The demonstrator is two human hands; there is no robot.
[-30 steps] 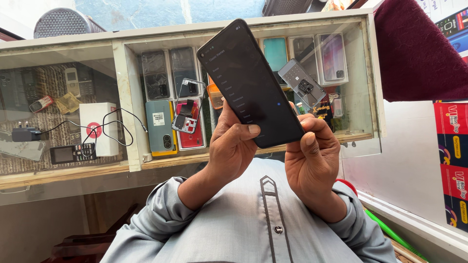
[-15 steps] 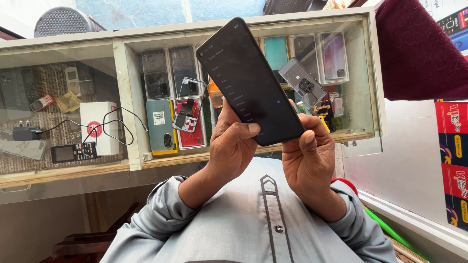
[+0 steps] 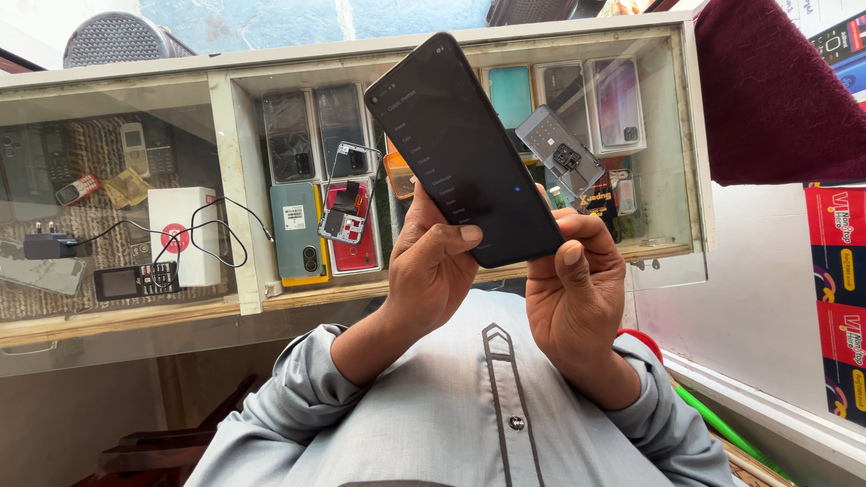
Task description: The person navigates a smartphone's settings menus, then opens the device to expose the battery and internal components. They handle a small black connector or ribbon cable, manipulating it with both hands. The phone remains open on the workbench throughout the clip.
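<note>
Both my hands hold up a black smartphone (image 3: 469,149) over a glass display counter. Its dark screen faces me and shows a faint list with a small blue dot. My left hand (image 3: 433,271) grips the phone's lower left side, with the thumb resting on the screen. My right hand (image 3: 577,289) holds the bottom right corner, thumb against the phone's edge. My grey shirt sleeves and chest fill the bottom of the view.
The glass counter (image 3: 244,194) holds several phone cases, back covers and a bare phone frame (image 3: 347,194). At the left lie a white box (image 3: 180,230), a black charger with cable (image 3: 50,245) and a small keypad phone (image 3: 135,281). A maroon cloth (image 3: 776,90) hangs at the upper right.
The phone and both hands have shifted very slightly to the left. The grip is the same.
</note>
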